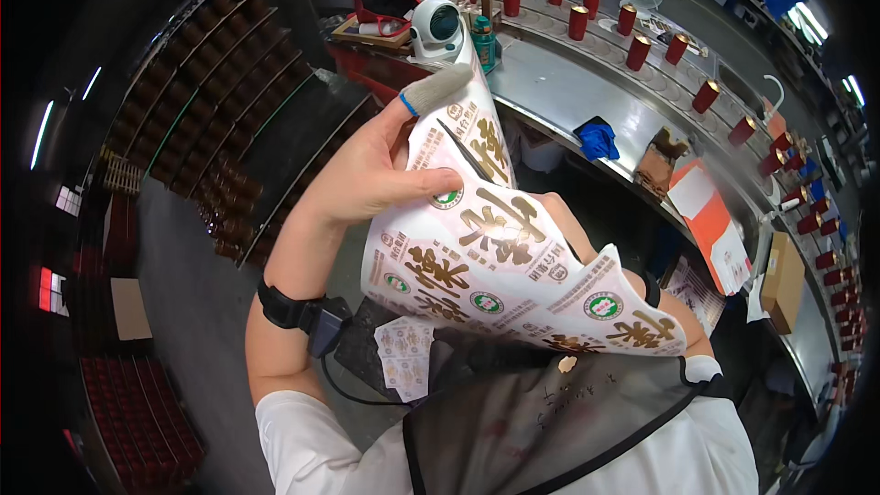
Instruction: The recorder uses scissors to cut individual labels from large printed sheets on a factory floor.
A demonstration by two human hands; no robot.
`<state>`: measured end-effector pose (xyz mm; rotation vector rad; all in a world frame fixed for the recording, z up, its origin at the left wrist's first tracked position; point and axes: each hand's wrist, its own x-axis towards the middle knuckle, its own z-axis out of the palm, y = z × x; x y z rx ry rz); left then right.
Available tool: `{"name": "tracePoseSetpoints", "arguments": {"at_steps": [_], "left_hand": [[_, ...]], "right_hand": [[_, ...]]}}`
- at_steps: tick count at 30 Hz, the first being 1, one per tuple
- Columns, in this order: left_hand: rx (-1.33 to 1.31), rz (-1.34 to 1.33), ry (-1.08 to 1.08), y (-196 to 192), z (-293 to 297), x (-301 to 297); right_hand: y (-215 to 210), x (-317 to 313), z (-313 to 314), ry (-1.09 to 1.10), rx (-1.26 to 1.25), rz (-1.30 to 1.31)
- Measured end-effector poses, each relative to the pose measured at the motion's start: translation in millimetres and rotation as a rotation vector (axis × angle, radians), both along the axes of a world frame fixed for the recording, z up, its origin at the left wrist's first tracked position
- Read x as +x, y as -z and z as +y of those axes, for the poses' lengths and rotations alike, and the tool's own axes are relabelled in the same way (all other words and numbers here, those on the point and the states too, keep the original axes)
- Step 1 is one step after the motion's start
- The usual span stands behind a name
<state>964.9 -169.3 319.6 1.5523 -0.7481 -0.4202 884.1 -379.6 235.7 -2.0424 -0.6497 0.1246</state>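
Note:
A large curled sheet of printed labels [431, 247], white with gold characters and green round marks, spreads in front of my chest. My left hand [385, 160] pinches its upper left part, thumb flat on the printed face and other fingers behind. A grey fabric finger cot with a blue rim [438, 90] covers one fingertip. My right hand [561, 218] is at the sheet's right side, mostly hidden behind it, so its fingers do not show. A narrow dark pointed shape [465, 148] crosses the sheet between the hands; whether it is a blade or a gap is unclear.
A metal bench [550, 82] bears a white fan-like device [436, 26], a green bottle [483, 43], a blue bundle [598, 138] and a cardboard box [782, 282]. Red cans [577, 23] line a curving conveyor behind it. Racks of brown jars [202, 82] stand at left.

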Motion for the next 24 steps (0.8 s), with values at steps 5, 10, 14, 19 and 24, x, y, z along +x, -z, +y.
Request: {"name": "tracePoseSetpoints", "arguments": {"at_steps": [5,10,14,19,24], "left_hand": [[0.167,0.050,0.124,-13,6,11],[0.153,0.074,0.155,-14,5,7],[0.254,0.007,0.202,-16,7,7],[0.314,0.023,0.260,-16,11,7],[0.284,0.182,0.353,-3,18,0]], "right_hand": [[10,7,17,0.013,0.512,0.406],[12,10,15,-0.164,0.697,0.296],[2,11,14,-0.147,0.695,0.363],[-7,4,21,-0.060,0.487,0.295],[2,-6,22,0.024,0.325,0.337]]}}
